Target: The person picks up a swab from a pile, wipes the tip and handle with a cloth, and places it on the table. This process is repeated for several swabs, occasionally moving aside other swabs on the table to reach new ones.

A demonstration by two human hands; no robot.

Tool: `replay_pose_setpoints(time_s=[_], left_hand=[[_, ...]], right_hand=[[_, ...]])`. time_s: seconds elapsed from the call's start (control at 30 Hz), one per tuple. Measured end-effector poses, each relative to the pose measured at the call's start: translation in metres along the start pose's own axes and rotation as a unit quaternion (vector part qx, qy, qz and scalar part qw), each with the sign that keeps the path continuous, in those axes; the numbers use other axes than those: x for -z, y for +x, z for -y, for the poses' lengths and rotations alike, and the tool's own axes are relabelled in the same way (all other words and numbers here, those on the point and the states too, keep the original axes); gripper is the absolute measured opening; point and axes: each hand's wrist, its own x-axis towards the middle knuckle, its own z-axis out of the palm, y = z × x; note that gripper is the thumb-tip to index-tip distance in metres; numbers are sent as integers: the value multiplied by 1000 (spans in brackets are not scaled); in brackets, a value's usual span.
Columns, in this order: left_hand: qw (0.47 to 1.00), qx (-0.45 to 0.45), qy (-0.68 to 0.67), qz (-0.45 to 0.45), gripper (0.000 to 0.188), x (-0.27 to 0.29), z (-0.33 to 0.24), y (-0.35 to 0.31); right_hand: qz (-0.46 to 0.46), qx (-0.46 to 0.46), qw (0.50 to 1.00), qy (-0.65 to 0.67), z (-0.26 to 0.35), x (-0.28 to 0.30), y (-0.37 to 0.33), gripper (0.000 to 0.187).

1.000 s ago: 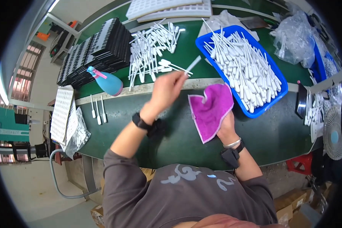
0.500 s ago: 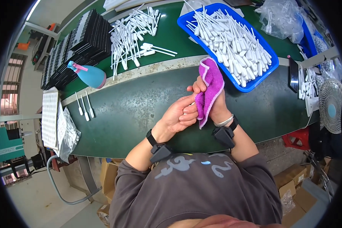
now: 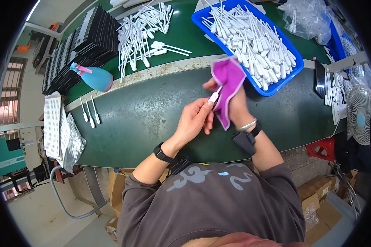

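Between the thumb and fingers of my left hand [image 3: 193,120] is a white stick [image 3: 213,97] with a thick rounded head and a thin stem. I grip it by the head, and its stem runs up against a purple cloth [image 3: 231,77] with a pale hem. My right hand [image 3: 238,108], partly blurred, is closed on that cloth; much of its fingers is hidden behind it. Beyond the right hand, a blue tray [image 3: 266,93] is heaped with similar white sticks [image 3: 255,47]. Three more sticks [image 3: 91,119] lie side by side on the dark green table [image 3: 144,111], left of my hands.
A loose pile of white sticks [image 3: 141,31] lies at the back. Left of it are stacked black trays [image 3: 97,37] and a blue spray bottle [image 3: 97,79]. White perforated sheets [image 3: 52,127] and a clear bag [image 3: 74,142] sit at the left edge. A fan [image 3: 360,117] stands right.
The cloth has opened out and shifted slightly up, away from my left fingers. The stick's head now shows in my left hand. My right wrist has moved a little to the right.
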Motion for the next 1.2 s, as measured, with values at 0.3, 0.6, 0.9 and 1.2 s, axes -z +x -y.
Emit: replay_pose_setpoints(time_s=[0.3, 0.6, 0.9, 1.2], left_hand=[[995, -84, -32, -44, 22, 4, 16, 12], [987, -135, 72, -43, 23, 14, 37, 11], [990, -133, 18, -40, 23, 12, 27, 11], [973, -72, 216, -26, 21, 21, 6, 3]], right_hand=[[174, -10, 982, -75, -18, -7, -10, 40], [225, -1, 963, -149, -9, -1, -7, 41], [204, 1, 971, -128, -12, -5, -6, 38], [202, 5, 973, -110, -19, 3, -7, 36]])
